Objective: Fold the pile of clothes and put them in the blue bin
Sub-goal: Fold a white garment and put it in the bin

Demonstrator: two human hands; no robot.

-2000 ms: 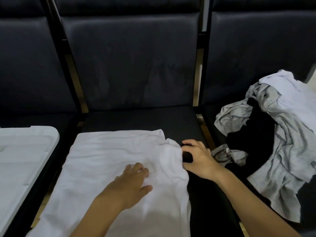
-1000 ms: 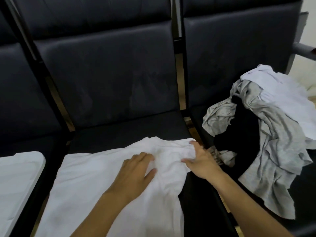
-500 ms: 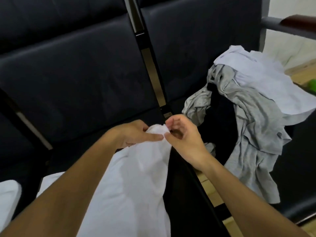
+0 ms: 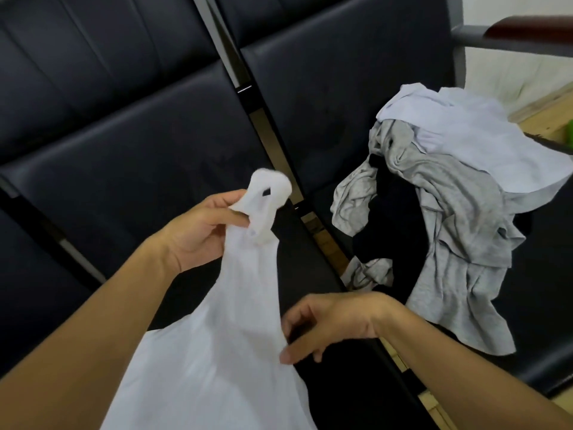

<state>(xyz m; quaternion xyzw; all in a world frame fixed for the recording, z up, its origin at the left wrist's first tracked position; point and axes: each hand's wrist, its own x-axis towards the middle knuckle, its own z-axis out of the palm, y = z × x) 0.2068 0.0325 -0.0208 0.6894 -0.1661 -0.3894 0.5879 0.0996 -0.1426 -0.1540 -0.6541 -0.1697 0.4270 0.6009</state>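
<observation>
The thin white cotton garment (image 4: 223,330) that lay spread flat on the dark padded chair seat (image 4: 130,169) a moment ago is now lifted off it: the left hand (image 4: 198,231) has closed its fingers round a bunched end and holds it up above the seat, while the right hand (image 4: 322,321), which was up beside the left half a second back, has slid down and pinches the cloth's right edge lower down. To my eye the fold is being restarted, not finished, so this piece is not ready to be put away. On the neighbouring seat at the right sits the loose heap of grey, black and pale lilac clothes (image 4: 449,206), untouched and close to the right forearm. No blue bin shows. Nothing blocks the hands; the hanging cloth hides the seat's front edge.
</observation>
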